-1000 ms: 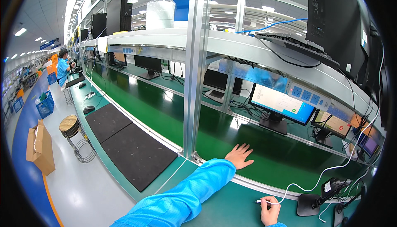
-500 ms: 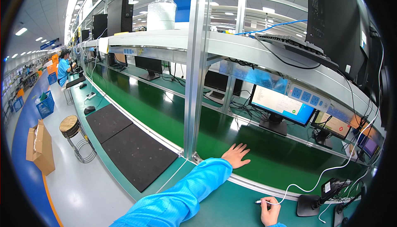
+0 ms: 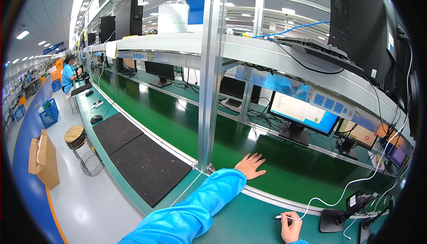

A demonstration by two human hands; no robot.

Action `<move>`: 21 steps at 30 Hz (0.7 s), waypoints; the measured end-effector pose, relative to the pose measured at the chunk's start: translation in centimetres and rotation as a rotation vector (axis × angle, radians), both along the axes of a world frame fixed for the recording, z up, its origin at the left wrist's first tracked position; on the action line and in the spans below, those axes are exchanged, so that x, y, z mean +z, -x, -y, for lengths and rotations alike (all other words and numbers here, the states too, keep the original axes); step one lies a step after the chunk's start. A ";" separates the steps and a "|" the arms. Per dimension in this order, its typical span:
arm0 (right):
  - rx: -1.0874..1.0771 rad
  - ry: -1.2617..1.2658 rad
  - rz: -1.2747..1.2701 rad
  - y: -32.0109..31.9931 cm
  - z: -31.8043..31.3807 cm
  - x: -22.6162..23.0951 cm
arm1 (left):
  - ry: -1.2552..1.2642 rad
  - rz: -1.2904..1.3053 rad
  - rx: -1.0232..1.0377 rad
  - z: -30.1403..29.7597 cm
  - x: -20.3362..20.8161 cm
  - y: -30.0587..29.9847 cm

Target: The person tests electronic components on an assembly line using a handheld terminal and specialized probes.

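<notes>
- Head view: the left hand (image 3: 250, 165) lies flat, fingers spread, on the green conveyor belt (image 3: 178, 124) beside the aluminium post (image 3: 210, 79).
- The right hand (image 3: 291, 228), cut off by the lower edge, pinches a white stylus (image 3: 284, 217) on a white cable (image 3: 356, 184); its tip is hard to make out.
- The left hand has slid slightly leftward since half a second ago; the right is unchanged.

My left arm, in a bright blue sleeve, stretches forward with the left hand (image 3: 250, 165) laid flat, palm down, fingers spread. My right hand (image 3: 291, 228) sits low at the frame's edge, fingers apparently curled closed in a pinch.
</notes>
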State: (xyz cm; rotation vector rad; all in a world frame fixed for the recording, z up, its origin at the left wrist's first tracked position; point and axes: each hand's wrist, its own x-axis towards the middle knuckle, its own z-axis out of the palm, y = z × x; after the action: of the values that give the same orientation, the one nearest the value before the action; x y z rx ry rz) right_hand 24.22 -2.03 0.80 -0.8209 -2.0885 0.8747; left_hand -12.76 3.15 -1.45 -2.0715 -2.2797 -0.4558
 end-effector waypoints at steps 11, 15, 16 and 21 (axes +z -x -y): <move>0.009 -0.043 0.006 0.1 0.1 0.2 | -0.066 -0.014 -0.017 0.4 -0.5 1.5; 0.007 -0.065 0.014 0.2 0.4 1.0 | -0.063 -0.020 -0.013 0.6 -0.7 2.1; 0.005 -0.064 0.014 0.2 0.4 1.0 | -0.066 -0.019 -0.014 0.7 -0.6 2.1; 0.020 -0.043 0.003 0.2 0.5 0.9 | -0.065 -0.015 -0.012 1.2 -0.5 2.6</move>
State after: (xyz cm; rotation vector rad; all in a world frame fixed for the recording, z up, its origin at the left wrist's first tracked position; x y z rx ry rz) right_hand 24.07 -2.52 1.73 -0.7804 -2.1137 0.8361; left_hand -15.39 1.94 -1.91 -2.0523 -2.2150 -0.5063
